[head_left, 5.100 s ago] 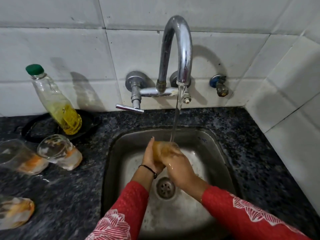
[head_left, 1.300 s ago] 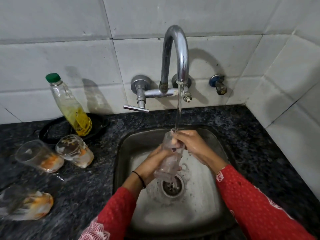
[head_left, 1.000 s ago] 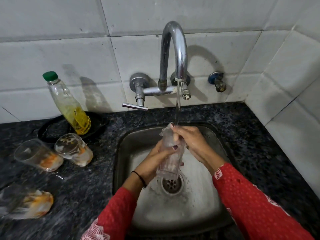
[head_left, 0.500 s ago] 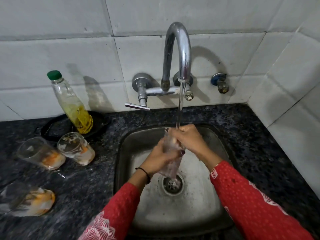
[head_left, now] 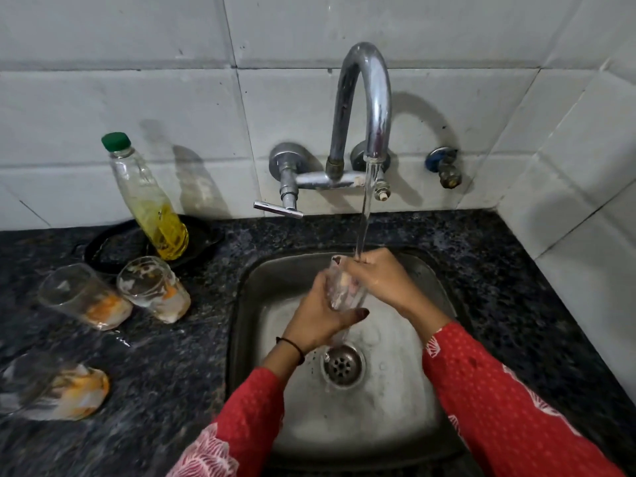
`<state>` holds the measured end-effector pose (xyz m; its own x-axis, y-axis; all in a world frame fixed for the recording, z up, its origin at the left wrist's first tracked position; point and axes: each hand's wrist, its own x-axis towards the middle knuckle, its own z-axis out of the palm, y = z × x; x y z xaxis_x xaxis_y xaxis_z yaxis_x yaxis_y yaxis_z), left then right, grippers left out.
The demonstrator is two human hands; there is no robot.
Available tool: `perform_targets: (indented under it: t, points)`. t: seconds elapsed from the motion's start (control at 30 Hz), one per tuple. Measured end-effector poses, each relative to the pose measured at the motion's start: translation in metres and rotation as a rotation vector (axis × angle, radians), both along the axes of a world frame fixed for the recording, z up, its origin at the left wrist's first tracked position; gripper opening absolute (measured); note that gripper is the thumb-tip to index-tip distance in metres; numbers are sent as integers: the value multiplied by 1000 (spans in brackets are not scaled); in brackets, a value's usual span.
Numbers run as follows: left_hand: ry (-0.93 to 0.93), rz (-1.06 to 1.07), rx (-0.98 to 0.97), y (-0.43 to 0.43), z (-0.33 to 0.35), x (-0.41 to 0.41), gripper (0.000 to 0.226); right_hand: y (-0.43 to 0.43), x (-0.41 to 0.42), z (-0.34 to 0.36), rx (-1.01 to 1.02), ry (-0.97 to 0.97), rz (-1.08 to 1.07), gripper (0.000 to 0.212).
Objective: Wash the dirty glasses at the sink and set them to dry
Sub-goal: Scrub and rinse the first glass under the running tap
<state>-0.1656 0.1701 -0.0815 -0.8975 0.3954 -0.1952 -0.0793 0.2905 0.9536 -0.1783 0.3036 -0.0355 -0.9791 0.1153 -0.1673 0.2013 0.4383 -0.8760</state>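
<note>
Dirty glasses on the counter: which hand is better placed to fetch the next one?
Probably the left hand. Both now grip one glass. The dirty glasses sit left of the sink, on its side; the right hand would have to cross over.

Right of the sink [head_left: 378, 425] the counter [head_left: 516, 270] lies open to the wall corner. On its left side a bottle [head_left: 148, 197] on a black dish [head_left: 117, 246] stands at the back edge, two smeared glasses [head_left: 155, 289] just before it, a third glass [head_left: 55, 390] near the front edge. A bare lane follows the sink's left rim. The tap [head_left: 364, 108] overhangs the sink's back edge, where the left hand [head_left: 320, 318] and right hand [head_left: 382, 280] grip a clear glass [head_left: 344, 290].
</note>
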Motion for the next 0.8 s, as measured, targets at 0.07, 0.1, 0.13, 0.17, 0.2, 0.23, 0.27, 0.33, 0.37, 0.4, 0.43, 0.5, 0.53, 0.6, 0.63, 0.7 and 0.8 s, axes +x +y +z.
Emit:
perform_targets:
  t: [0.07, 0.1, 0.13, 0.17, 0.2, 0.23, 0.27, 0.33, 0.37, 0.4, 0.43, 0.5, 0.53, 0.6, 0.63, 0.7, 0.8]
  points:
    - [-271, -97, 346, -8, 4, -4, 55, 2, 4, -1, -228, 62, -60, 36]
    - [-412, -148, 485, -11, 6, -5, 51, 3, 3, -2, -295, 71, -81, 36]
    - [-484, -182, 535, -12, 6, -6, 49, 4, 3, -2, -295, 58, -91, 36]
    - [-446, -163, 466, -10, 5, -6, 47, 3, 2, -2, -236, 30, -89, 35]
    - [-316, -107, 300, -6, 6, -5, 50, 2, 2, -2, -153, -10, -77, 33]
    - [-157, -48, 91, -2, 4, -6, 60, 2, 0, -3, -78, -46, -61, 33]
    - [-22, 12, -75, 3, 3, -5, 71, 1, 0, -2, -44, -61, -49, 33]
    - [65, 64, -81, 5, 7, -2, 77, 1, 2, -3, -110, -5, -43, 34]
    - [-20, 28, 43, 4, 7, -4, 71, 2, 4, -3, -218, 34, -73, 35]
    - [-173, -28, 212, 1, 11, -5, 61, 4, 4, -4, -368, 51, -116, 36]
    - [-364, -76, 403, -5, 18, -6, 50, 6, 5, -5, -511, 48, -154, 38]
    - [-586, -142, 621, -12, 19, -9, 37, 7, 5, -5, -639, 23, -174, 28]
    - [-562, -141, 594, -11, 19, -9, 37, 6, 4, -5, -591, 17, -157, 25]
    - [-259, -69, 303, -3, 18, -5, 45, 2, 1, -4, -309, 23, -70, 30]
    - [-78, -24, 135, 3, 14, -3, 54, -1, 0, 0, -154, 34, -20, 33]
    - [130, 67, 0, 10, 9, 0, 70, -4, -2, 5, -73, 53, 25, 36]
    - [-55, 2, 282, -5, 7, -12, 71, 1, 2, 5, -308, 146, -83, 35]
